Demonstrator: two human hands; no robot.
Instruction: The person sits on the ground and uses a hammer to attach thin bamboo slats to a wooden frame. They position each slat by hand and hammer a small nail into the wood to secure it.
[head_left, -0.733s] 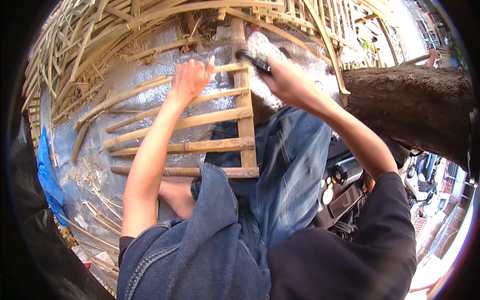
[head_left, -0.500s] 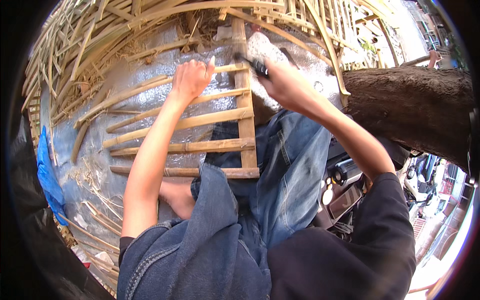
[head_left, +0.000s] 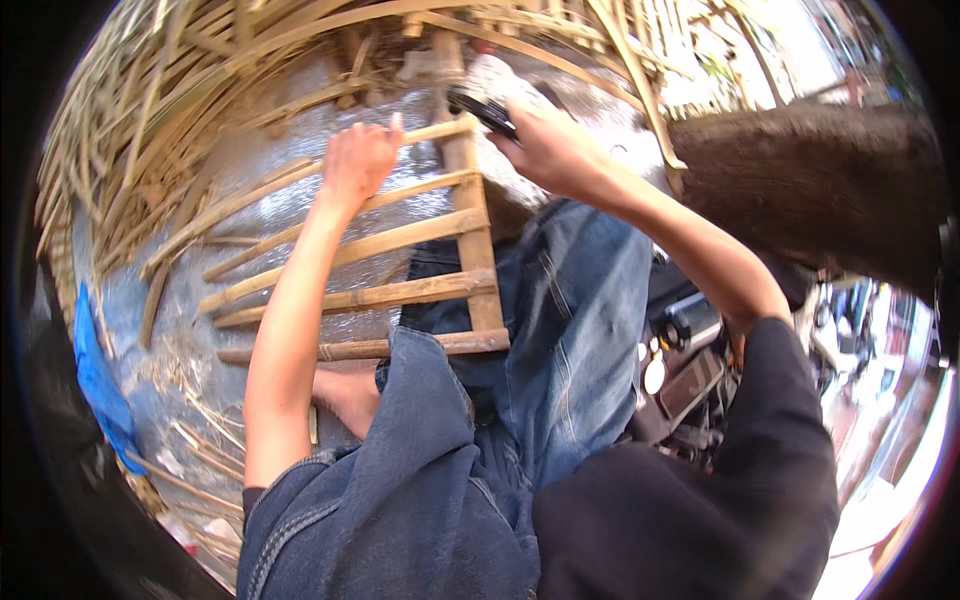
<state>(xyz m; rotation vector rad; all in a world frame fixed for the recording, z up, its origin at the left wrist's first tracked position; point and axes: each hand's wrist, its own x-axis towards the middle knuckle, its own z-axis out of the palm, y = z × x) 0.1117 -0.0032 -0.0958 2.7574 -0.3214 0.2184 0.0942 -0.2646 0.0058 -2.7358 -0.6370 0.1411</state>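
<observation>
My left hand (head_left: 358,165) is closed round the uppermost bamboo slat (head_left: 440,131) of a ladder-like frame, thumb pointing up. Several slats of that frame run leftward from one flat bamboo upright (head_left: 478,250), roughly evenly spaced, with the lower ones near my knees. My right hand (head_left: 550,150) grips a black hand tool (head_left: 487,112), held just above the joint between the top slat and the upright. The tool's exact kind is not clear, and my fingers cover part of it.
Behind the frame lies a large heap of bamboo strips (head_left: 120,150). A thick brown trunk (head_left: 800,190) stands at the right, above a dark bag or case (head_left: 690,380) with small items. Blue plastic (head_left: 105,385) and loose strips (head_left: 205,450) lie at the left.
My right hand and the black tool have lifted slightly, away from the top joint. The whole view has shifted a little; my left hand keeps its hold on the slat.
</observation>
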